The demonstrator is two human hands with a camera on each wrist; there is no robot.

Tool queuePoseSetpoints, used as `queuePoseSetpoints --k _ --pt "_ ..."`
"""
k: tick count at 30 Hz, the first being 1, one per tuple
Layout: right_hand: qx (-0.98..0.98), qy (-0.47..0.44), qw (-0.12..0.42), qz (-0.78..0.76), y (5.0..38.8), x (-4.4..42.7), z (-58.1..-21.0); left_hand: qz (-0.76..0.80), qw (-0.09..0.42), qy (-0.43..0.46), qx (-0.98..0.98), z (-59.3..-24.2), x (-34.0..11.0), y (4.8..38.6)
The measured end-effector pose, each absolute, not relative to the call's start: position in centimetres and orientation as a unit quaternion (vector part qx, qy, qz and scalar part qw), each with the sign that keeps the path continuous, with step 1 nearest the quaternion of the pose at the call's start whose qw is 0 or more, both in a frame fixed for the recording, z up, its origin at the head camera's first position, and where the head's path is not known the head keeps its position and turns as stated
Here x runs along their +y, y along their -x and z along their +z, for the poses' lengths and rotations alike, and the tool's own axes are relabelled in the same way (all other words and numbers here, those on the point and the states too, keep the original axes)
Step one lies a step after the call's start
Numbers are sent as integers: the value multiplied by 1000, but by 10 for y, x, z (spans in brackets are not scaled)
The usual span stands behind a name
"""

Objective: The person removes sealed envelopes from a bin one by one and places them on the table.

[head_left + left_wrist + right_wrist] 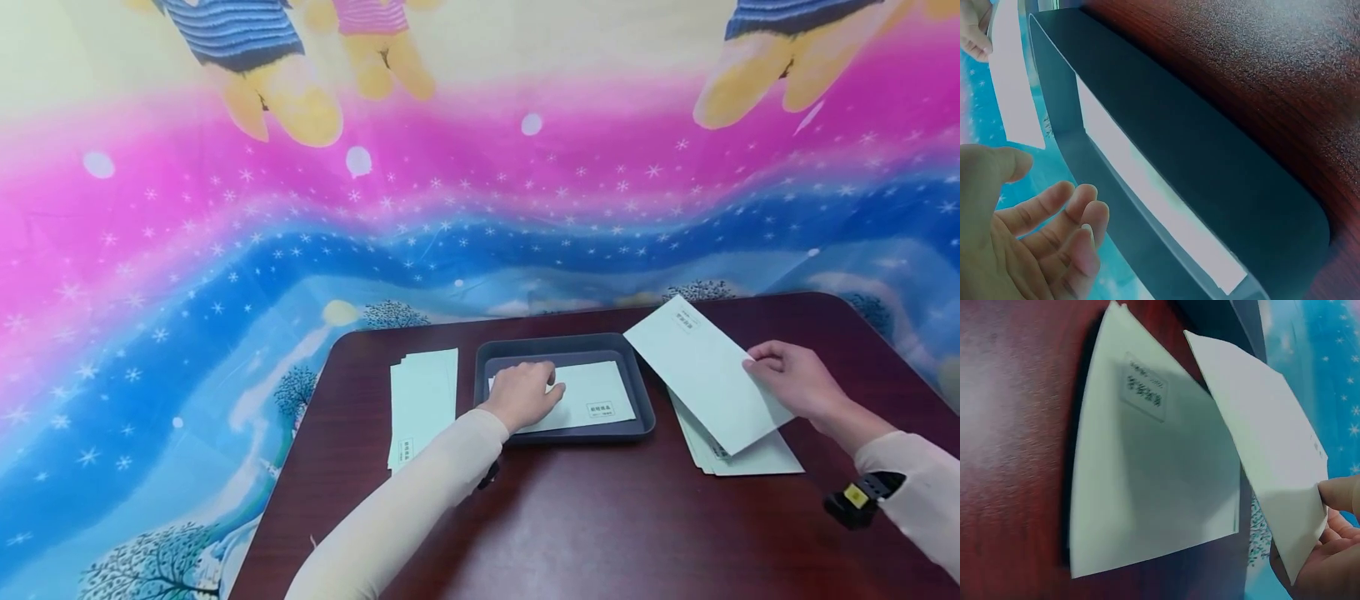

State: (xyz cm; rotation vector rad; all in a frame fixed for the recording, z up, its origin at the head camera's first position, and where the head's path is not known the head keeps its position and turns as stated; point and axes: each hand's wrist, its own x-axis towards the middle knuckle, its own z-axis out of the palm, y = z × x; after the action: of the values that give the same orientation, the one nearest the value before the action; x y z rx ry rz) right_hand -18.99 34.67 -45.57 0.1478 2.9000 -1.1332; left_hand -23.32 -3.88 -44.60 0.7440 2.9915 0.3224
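Observation:
My right hand (798,382) pinches a pale envelope (697,367) by its right edge, thumb on the upper face. The envelope is held tilted above a right-hand stack of similar envelopes (761,460), whose printed box shows in the right wrist view. Over the dark grey tray (585,436) hovers my left hand (522,396), its fingers loosely bent. The left wrist view shows this hand (1047,237) holding nothing, beside the tray wall (1166,144). Inside the tray lies at least one pale envelope (581,390), partly hidden by the left hand in the head view.
Another stack of pale envelopes (429,400) lies on the left of the dark red wooden table (585,533), partly covered by my left sleeve. A patterned cloth (480,167) hangs behind the table's far edge. My right wrist wears a black strapped device (858,498).

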Motion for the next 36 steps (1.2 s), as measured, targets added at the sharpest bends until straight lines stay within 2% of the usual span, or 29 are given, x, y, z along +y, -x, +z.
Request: queuePoseSetpoints --k 11,26,36 --pt "931 -68 19 -358 179 362 -471 81 16 -249 965 -453 -34 234" --pt "925 -86 59 -367 168 371 -484 67 5 -264 962 -458 -25 232" --pt "945 -80 37 -315 168 376 -491 66 1 -266 962 -456 -22 230"
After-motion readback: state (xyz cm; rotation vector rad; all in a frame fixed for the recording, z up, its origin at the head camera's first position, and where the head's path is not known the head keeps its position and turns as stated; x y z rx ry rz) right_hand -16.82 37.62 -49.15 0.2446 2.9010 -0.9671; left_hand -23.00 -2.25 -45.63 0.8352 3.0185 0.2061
